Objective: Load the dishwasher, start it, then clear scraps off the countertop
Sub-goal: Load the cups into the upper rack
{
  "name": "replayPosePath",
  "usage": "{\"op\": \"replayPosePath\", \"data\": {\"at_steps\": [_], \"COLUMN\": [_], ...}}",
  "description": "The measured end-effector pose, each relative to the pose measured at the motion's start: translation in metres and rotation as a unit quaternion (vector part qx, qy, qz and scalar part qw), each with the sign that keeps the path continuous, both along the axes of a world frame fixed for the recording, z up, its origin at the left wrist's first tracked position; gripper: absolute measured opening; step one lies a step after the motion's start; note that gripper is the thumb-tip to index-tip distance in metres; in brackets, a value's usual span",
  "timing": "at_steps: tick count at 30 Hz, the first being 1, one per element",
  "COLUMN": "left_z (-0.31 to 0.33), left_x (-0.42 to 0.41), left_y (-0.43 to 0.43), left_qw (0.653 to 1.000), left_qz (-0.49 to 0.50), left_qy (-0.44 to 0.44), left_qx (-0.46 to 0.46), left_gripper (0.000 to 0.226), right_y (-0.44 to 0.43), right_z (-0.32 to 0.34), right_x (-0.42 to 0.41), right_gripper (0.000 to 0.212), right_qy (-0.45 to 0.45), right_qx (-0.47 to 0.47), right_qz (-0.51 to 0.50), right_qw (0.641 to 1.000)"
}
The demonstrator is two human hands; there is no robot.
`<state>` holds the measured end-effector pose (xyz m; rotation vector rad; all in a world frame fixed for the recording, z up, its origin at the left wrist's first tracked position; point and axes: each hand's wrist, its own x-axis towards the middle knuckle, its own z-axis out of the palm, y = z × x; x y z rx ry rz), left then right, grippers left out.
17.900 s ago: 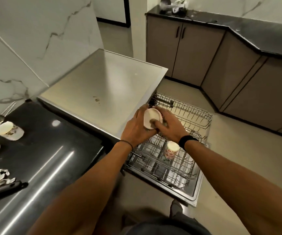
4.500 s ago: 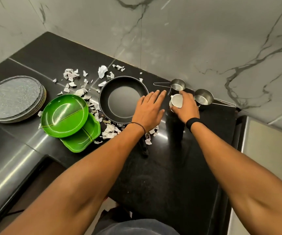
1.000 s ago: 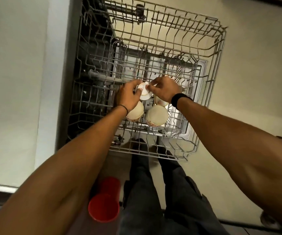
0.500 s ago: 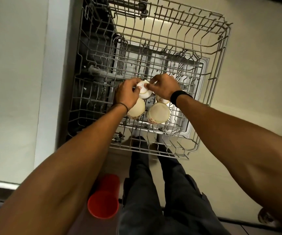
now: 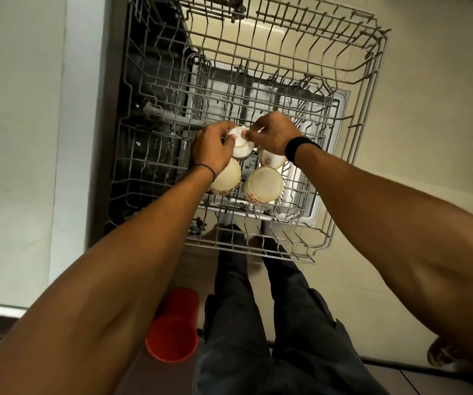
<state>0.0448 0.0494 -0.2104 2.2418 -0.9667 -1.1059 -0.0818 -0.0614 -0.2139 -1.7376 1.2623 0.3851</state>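
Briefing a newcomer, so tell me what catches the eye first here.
The left hand and right hand grip a small white ceramic cup, base up, midway in the pulled-out grey wire dishwasher rack. More cream patterned cups sit nearer the person. A red plastic cup stands out low, left of the dark trousers.

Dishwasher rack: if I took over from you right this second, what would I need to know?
Left hand: grips the upside-down cup by its side.
Right hand: pinches the same cup's base.
Where: that cup is low in the pulled-out rack, not let go yet. Beside it sit the near-left cup, near-right cup and far-right cup.
Done: those three are loaded.
Left: seat this cup, load whatever else waits, close the door, start the wash, clear the countertop scraps. The countertop is out of view.
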Motion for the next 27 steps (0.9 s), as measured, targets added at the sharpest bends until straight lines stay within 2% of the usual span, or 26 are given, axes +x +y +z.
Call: {"op": "replayPosePath", "data": {"at_steps": [10,21,23,27], "left_z": [0.001,-0.022,-0.036,-0.028], "left_x": [-0.001,-0.004,-0.004,-0.009], "left_y": [0.005,0.002,0.003,-0.001], "left_qw": [0.999,0.999,0.999,0.999], "left_qz": [0.026,0.003,-0.005,-0.016], "left_qy": [0.025,0.049,0.038,-0.016], "left_qx": [-0.041,0.002,0.011,0.028], "left_gripper": [0.028,0.029,0.036,0.032], "right_y": [0.004,0.008,0.006,0.004], "right_z": [0.002,-0.012,-0.013,-0.016], "right_x": [-0.002,-0.004,0.0,0.003], "right_gripper": [0.034,0.034,0.033,0.034], "right_qy": [-0.02,0.011,0.028,0.048], "right_qx": [-0.02,-0.007,-0.012,-0.004], "right_qz": [-0.051,-0.052,-0.038,-0.025], "right_qw": [0.998,0.999,0.999,0.999]}}
